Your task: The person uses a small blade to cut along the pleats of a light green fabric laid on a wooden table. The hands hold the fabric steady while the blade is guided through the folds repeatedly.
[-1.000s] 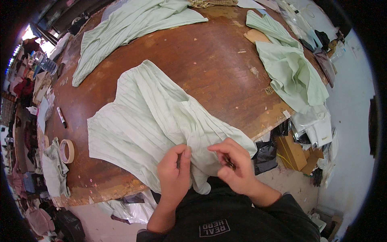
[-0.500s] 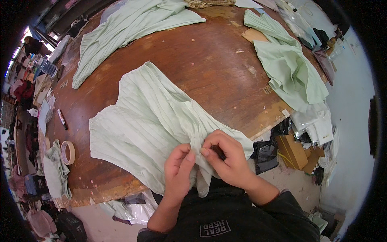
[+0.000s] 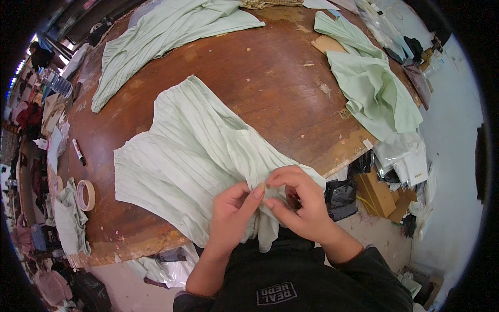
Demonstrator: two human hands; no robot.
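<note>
A pale green pleated garment (image 3: 176, 151) lies across the near part of the table, its near end gathered up at the edge in front of me. My left hand (image 3: 231, 210) is closed on a fold of it, thumb pressed on top. Close against it on the right, my right hand (image 3: 302, 205) has curled fingers. Its forefinger tip meets the left thumb tip at the fold, while its own thumb sits slightly lower. Whatever is between these fingertips is too small to make out.
The brown wooden table (image 3: 249, 78) also bears more pale green cloth at the far left (image 3: 161, 36) and far right (image 3: 374, 88). At the left are a tape roll (image 3: 86, 195), a marker (image 3: 79, 152) and crumpled cloth (image 3: 71, 221). An opened cardboard box (image 3: 379, 195) stands beyond the right edge.
My left thumb has shifted right and up, toward the right fingertips. The right thumb has dropped away from its forefinger a little. The garment lies almost as before.
</note>
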